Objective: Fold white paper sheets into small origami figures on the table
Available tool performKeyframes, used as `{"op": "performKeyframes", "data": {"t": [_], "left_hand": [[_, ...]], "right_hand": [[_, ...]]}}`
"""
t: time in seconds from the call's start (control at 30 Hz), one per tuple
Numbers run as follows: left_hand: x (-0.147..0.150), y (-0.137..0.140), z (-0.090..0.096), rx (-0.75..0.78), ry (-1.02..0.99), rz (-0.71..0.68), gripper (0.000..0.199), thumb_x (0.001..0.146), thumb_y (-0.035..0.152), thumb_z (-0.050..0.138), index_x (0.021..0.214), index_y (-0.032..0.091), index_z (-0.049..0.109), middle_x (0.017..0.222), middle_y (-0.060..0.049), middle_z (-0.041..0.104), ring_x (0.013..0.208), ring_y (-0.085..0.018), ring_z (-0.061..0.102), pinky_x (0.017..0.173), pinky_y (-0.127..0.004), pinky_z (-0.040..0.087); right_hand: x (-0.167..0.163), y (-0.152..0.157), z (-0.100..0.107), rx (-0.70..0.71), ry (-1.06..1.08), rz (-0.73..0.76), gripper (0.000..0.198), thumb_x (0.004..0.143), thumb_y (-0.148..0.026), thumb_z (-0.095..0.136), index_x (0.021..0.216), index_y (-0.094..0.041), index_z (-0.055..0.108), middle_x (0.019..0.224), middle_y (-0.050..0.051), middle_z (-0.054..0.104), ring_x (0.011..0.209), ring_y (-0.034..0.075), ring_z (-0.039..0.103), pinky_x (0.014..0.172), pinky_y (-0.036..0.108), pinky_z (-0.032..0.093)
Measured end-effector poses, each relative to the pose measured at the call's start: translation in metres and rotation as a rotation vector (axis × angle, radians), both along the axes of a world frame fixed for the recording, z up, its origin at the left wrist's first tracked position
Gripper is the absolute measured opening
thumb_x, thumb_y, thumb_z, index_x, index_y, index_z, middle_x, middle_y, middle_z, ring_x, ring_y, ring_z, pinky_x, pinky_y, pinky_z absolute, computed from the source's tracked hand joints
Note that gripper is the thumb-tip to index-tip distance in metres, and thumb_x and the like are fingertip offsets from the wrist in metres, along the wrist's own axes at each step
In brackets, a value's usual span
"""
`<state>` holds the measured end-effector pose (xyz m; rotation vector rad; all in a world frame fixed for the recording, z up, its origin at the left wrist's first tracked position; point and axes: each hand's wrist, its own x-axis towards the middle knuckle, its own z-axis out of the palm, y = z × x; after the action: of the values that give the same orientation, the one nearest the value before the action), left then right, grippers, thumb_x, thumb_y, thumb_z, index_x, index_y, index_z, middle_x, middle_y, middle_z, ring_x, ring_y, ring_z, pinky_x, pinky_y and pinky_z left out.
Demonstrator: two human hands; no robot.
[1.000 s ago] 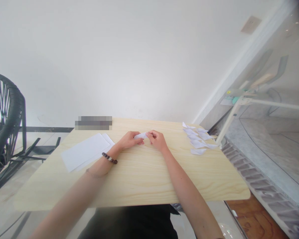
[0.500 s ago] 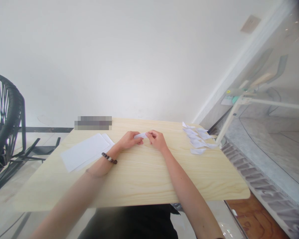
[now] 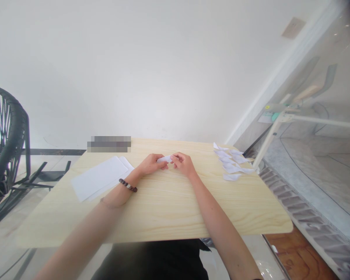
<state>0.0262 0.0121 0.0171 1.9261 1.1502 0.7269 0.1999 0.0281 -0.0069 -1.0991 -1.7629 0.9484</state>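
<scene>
A small folded strip of white paper [image 3: 164, 159] is stretched between my two hands, just above the middle of the table. My left hand [image 3: 151, 164] pinches its left end, thumb on top. At the other end, the thumb and fingers of my right hand [image 3: 183, 163] close on the strip. Flat white paper sheets [image 3: 100, 179] lie overlapping to the left, near my left wrist with its beaded bracelet. Several folded white paper pieces [image 3: 230, 161] with pointed ends lie in a cluster at the table's right side.
The pale wooden table [image 3: 169, 210] stands against a white wall. A blurred-out patch [image 3: 109, 144] covers something at its back left corner. A dark woven chair [image 3: 8, 136] stands at the left, and a white metal frame [image 3: 270, 142] at the right.
Both hands stay in nearly the same place, holding the paper strip. The right fingers have shifted slightly on it. The sheets and folded pieces have not moved.
</scene>
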Motion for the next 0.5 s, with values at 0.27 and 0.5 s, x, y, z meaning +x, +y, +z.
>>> {"op": "performKeyframes", "data": {"t": [0.27, 0.5], "left_hand": [[0.0009, -0.0014, 0.0019, 0.034, 0.046, 0.026, 0.033, 0.070, 0.042, 0.043, 0.065, 0.013, 0.060, 0.061, -0.001, 0.061, 0.052, -0.011, 0.048, 0.050, -0.021, 0.034], [0.0015, -0.0026, 0.0030, 0.043, 0.045, 0.034, 0.034, 0.070, 0.041, 0.043, 0.059, 0.013, 0.058, 0.055, 0.000, 0.057, 0.046, -0.009, 0.042, 0.046, -0.020, 0.031]], "right_hand": [[0.0005, 0.0006, 0.0000, 0.036, -0.018, -0.010, 0.027, 0.073, -0.041, 0.046, 0.075, -0.017, 0.057, 0.062, 0.001, 0.058, 0.045, 0.008, 0.051, 0.046, 0.019, 0.041], [0.0007, 0.0011, -0.0003, 0.034, -0.042, -0.003, 0.025, 0.074, -0.039, 0.045, 0.075, -0.017, 0.056, 0.061, 0.000, 0.058, 0.046, 0.008, 0.051, 0.047, 0.019, 0.042]]}}
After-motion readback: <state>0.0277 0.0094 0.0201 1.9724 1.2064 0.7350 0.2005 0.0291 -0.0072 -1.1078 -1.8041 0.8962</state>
